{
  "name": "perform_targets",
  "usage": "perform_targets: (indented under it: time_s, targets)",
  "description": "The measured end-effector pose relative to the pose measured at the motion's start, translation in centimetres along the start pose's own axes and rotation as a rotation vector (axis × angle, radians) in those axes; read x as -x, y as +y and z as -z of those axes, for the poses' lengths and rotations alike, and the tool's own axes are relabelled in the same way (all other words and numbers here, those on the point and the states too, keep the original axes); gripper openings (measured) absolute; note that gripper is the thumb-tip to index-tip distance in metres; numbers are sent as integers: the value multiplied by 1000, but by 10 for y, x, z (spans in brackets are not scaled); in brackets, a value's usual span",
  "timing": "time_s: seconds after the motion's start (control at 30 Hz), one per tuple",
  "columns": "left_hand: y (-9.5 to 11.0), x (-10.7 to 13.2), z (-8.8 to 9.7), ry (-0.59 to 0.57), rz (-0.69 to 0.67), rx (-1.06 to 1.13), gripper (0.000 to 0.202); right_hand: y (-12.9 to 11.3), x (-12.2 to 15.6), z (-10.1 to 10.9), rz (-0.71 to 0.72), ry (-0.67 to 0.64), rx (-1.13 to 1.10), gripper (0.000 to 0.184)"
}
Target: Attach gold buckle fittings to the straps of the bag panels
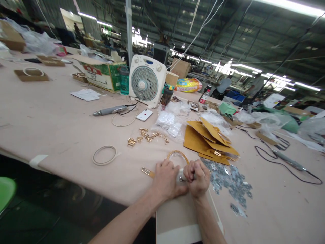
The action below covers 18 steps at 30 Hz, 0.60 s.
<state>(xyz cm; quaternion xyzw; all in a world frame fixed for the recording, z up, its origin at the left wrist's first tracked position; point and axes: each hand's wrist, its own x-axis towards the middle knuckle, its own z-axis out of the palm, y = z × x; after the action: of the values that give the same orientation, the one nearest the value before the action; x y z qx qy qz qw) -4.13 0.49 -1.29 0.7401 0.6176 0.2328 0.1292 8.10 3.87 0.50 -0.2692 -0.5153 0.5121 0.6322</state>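
Note:
A pale handbag [175,217] with a tan front lies at the table's near edge, its mustard handle [177,153] arching beyond my hands. My left hand [165,178] grips the bag's top, fingers bent over the far edge and thumb along the front. Left of it sticks out a mustard strap with a gold clasp plate [145,171]. My right hand [198,177] is closed in a fist against the bag's top; what it holds is hidden. A small shiny metal piece [181,178] shows between the hands. Beside my right hand lie many thin metal plates [228,179].
Mustard bag pieces [208,142] are stacked ahead on the right. Gold fittings [148,136], a tape roll [104,156], a phone [144,115] and an electric screwdriver [110,110] lie farther left. A box fan [147,81] stands behind; another screwdriver [289,160] lies right.

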Motion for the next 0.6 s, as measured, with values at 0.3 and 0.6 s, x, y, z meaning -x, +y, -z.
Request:
perform_targets:
  time_s: [0.3, 0.6]
  targets:
    - [2, -3, 5, -17, 11, 12, 61, 6, 2, 9, 25, -48, 26, 38]
    - [0, -3, 3, -3, -1, -7, 57, -8, 3, -1, 48, -93, 95, 40]
